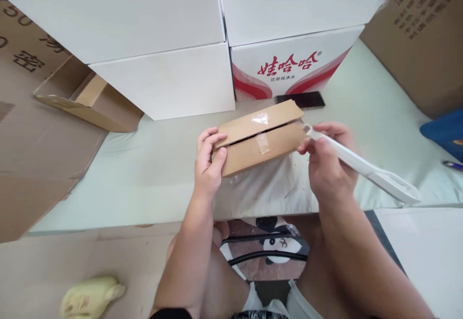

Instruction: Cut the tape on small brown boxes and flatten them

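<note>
My left hand point(210, 161) grips the left end of a small brown cardboard box point(249, 154), thumb on top and fingers round the far corner. The box is tilted above the pale green cloth. A dark gap runs between its two top flaps, with pieces of clear tape on both sides of it. In my right hand point(331, 157) is a white utility knife point(365, 167), held between thumb and fingers, its handle slanting down to the right. The knife's front end is close to the box's right end; whether the blade touches the cardboard I cannot tell.
Behind the box lies a black phone point(302, 100) against a white carton with red lettering point(289, 68). Large white cartons point(162, 83) stack at the back. Brown cartons stand left and right point(419, 44). A blue object point(444, 133) sits at the right edge. A yellow bottle point(90, 297) lies on the floor.
</note>
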Motion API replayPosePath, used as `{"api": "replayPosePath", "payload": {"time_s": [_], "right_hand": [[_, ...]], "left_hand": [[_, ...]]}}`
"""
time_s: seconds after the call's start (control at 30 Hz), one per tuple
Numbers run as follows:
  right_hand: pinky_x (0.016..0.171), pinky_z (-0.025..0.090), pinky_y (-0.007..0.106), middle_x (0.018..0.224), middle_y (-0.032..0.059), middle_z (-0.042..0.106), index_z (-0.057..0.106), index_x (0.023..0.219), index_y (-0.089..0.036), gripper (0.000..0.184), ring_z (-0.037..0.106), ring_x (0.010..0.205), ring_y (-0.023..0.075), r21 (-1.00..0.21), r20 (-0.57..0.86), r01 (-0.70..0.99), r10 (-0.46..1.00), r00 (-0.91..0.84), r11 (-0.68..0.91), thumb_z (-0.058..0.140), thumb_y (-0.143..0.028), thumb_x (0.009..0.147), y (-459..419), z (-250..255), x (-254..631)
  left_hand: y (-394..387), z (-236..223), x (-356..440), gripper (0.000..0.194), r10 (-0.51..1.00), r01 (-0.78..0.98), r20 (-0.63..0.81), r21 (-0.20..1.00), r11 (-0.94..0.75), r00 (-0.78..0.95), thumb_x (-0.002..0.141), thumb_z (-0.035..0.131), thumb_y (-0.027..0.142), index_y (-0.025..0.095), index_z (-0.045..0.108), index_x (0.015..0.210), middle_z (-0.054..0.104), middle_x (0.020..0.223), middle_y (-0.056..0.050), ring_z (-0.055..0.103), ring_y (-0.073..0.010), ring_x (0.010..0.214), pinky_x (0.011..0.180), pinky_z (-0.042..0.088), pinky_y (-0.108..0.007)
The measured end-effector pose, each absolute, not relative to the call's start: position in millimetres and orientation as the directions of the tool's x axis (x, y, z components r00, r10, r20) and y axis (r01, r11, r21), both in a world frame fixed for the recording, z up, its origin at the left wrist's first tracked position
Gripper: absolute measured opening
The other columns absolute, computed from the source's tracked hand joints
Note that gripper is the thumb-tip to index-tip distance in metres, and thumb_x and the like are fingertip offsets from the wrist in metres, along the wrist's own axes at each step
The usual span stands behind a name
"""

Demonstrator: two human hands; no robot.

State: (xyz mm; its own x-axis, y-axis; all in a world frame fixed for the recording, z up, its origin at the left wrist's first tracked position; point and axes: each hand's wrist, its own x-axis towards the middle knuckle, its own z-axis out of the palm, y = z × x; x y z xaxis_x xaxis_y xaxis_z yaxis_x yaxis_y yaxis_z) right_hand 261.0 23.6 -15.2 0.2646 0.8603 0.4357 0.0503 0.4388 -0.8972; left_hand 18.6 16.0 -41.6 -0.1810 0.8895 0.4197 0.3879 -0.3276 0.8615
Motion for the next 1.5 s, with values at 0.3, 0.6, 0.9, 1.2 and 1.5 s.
{"api": "replayPosePath", "payload": {"time_s": [0.3, 0.6, 0.9, 1.2, 1.5], "right_hand": [[0.082, 0.059, 0.041, 0.082, -0.0012, 0.067, 0.054, 0.103, -0.027, 0.046, 0.076, 0.088, 0.0211, -0.937, 0.349, 0.152, 0.805, 0.480, 0.315, 0.058, -0.072, 0.094, 52, -42, 276], [0.101, 0.058, 0.047, 0.126, 0.0092, 0.075, 0.051, 0.113, -0.029, 0.039, 0.073, 0.118, 0.0243, -0.980, 0.193, 0.066, 0.977, 0.094, 0.187, 0.071, -0.051, 0.088, 58, -73, 271], [0.110, 0.054, 0.048, 0.152, 0.0050, 0.062, 0.040, 0.115, -0.036, 0.047, 0.055, 0.148, 0.0206, -0.938, 0.275, -0.221, 0.961, -0.001, 0.268, 0.074, -0.049, 0.085, 53, -67, 264], [0.113, 0.048, 0.055, 0.143, 0.0050, 0.067, 0.041, 0.118, -0.038, 0.040, 0.057, 0.146, 0.0279, -0.838, 0.545, 0.030, 0.838, 0.038, 0.544, 0.065, -0.056, 0.092, 30, -31, 261], [0.130, 0.017, 0.075, 0.151, 0.0018, 0.064, 0.060, 0.112, -0.039, 0.024, 0.041, 0.158, 0.0360, -0.814, 0.489, 0.309, 0.868, -0.091, 0.491, 0.071, -0.043, 0.091, 18, -3, 277]], "left_hand": [[21, -42, 6, 0.040, 0.908, 0.328, 0.359, 0.902, -0.279, -0.216, 0.092, 0.067, 0.058, 0.025, 0.074, 0.114, 0.060, 0.141, -0.011, 0.052, -0.0317, 0.142, 0.123, 0.041, -0.046], [26, -44, -19, 0.037, 0.904, 0.125, 0.193, 0.980, -0.157, -0.382, 0.076, 0.077, 0.048, 0.027, 0.072, 0.106, 0.062, 0.145, -0.007, 0.052, -0.0313, 0.144, 0.119, 0.044, -0.040], [30, -41, -23, 0.035, 0.835, -0.110, -0.028, 0.993, -0.039, -0.549, 0.076, 0.070, 0.037, 0.026, 0.069, 0.108, 0.072, 0.127, -0.006, 0.071, -0.0228, 0.101, 0.075, 0.056, -0.031], [27, -35, -15, 0.026, 0.823, -0.415, -0.407, 0.879, 0.234, -0.397, 0.076, 0.069, 0.029, 0.023, 0.069, 0.101, 0.072, 0.082, 0.001, 0.063, -0.0153, 0.064, 0.055, 0.049, -0.027], [20, -41, 51, 0.062, 0.754, -0.261, -0.630, 0.708, 0.657, 0.187, 0.097, 0.039, 0.067, 0.020, 0.066, 0.126, 0.077, 0.106, -0.013, 0.075, -0.0225, 0.074, 0.058, 0.052, -0.029]]}}
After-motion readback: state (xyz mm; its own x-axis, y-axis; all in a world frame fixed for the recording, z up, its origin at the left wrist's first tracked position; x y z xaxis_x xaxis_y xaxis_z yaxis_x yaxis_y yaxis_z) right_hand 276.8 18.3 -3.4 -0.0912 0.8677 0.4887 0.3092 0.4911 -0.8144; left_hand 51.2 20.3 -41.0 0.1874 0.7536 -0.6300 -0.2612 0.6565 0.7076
